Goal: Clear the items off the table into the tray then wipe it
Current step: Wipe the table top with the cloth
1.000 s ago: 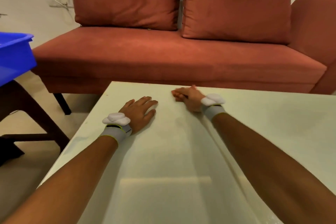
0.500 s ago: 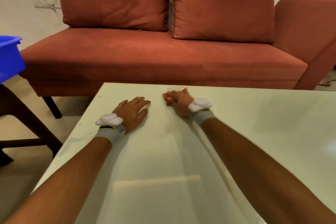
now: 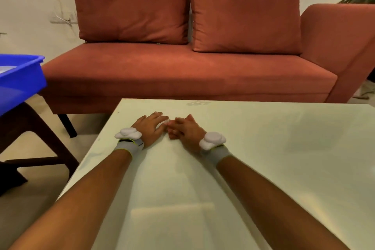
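left grip (image 3: 151, 128) lies flat on the tabletop (image 3: 274, 148), fingers straight, holding nothing. right grip (image 3: 183, 130) is just beside it with fingers curled; we can't tell if it pinches anything. Only the two hands show on the tabletop, so we judge clearing done. blue tray (image 3: 22, 75) sits well off to the left on a dark stand (image 3: 40, 128), something pale inside. faint smudge (image 3: 197, 103) near the far edge, no cloth visible: wipe looks unfinished.
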`<action>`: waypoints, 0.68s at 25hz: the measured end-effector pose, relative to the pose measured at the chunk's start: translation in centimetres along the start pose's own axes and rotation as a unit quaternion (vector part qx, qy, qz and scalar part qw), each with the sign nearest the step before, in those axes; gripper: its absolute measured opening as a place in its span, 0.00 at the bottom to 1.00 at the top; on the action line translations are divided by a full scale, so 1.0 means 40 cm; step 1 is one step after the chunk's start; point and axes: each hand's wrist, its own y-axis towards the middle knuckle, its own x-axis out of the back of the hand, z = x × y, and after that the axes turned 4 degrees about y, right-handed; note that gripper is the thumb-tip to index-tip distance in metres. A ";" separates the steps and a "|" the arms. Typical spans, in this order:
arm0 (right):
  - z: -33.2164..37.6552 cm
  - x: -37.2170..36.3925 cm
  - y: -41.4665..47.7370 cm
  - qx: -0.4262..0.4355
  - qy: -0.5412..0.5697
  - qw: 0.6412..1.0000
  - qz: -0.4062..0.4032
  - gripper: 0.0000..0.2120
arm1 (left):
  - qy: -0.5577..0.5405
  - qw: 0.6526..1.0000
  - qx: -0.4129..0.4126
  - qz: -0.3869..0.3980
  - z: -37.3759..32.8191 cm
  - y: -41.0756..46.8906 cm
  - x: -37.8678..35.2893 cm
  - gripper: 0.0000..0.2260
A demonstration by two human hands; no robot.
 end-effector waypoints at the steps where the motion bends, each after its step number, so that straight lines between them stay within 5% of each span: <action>1: 0.020 0.000 -0.055 0.033 0.028 0.999 0.011 0.16 | -0.002 1.000 0.006 -0.009 -0.005 -0.006 0.014 0.32; 4: -0.043 0.086 -0.184 0.045 0.113 0.991 0.052 0.17 | 0.012 0.999 0.043 -0.015 -0.027 -0.045 0.032 0.23; 9: -0.149 0.114 -0.088 -0.122 -0.010 0.992 -0.025 0.15 | -0.128 0.991 0.049 0.000 -0.077 -0.156 0.031 0.21; 13: 0.067 0.035 -0.163 0.050 0.076 0.994 0.061 0.15 | -0.197 0.974 0.096 -0.063 -0.117 -0.200 0.002 0.20; 15: 0.033 0.093 -0.259 0.139 0.078 0.981 0.106 0.17 | -0.209 0.969 0.095 -0.088 -0.118 -0.208 0.006 0.20; 17: -0.065 0.151 -0.306 0.089 0.048 0.985 0.140 0.18 | -0.186 0.977 0.081 -0.072 -0.122 -0.216 0.004 0.20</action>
